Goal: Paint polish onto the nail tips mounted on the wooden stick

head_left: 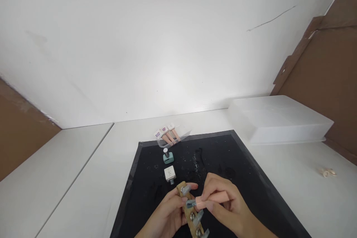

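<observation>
My left hand (170, 210) is closed around a wooden strip (190, 218), with several grey false nail tips (198, 217) standing on it on small round metal mounts. In my right hand (227, 202) a nail polish brush (213, 199) is pinched by its pink cap handle. The brush end points left and meets or overlaps a grey nail tip near my left fingers; whether it touches I cannot tell. Beyond the strip lies a white square bottle (169, 173), its dark neck toward me. A teal bottle (168, 157) with a white-topped stopper is just behind it.
A black mat (212, 152) with taped edges covers the white table. At its far edge a clear tray (182, 132) holds white bottles with pink caps (174, 134). A translucent plastic box (284, 119) is at right, small beige rings (327, 172) nearby. Cardboard (329, 67) borders the sides.
</observation>
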Motion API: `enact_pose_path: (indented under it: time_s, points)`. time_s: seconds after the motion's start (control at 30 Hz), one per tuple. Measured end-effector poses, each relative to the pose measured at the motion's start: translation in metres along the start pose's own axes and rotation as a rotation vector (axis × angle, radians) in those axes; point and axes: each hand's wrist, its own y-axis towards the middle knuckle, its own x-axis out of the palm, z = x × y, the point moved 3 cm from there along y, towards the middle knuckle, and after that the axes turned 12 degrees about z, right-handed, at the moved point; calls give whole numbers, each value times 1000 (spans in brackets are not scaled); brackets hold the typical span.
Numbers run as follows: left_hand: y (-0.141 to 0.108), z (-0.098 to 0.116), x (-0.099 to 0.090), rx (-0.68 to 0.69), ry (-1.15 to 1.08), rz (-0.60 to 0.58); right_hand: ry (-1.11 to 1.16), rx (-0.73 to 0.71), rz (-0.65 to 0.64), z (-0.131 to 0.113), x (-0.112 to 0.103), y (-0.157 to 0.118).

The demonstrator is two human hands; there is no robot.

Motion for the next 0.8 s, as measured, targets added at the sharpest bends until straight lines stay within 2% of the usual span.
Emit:
enact_pose_path:
  time_s: [0.2, 0.3, 0.57, 0.8]
  points:
    - [-2, -1, -1, -5, -14, -6, -26, 81, 126, 5, -2, -1]
    - [-2, -1, -3, 1, -5, -16, 22, 115, 143, 8, -3, -1]
    - [0, 0, 0, -17, 4, 2, 23, 8, 14, -1, 0, 0]
    - [-4, 2, -1, -18, 5, 5, -65, -46, 110, -1, -4, 2]
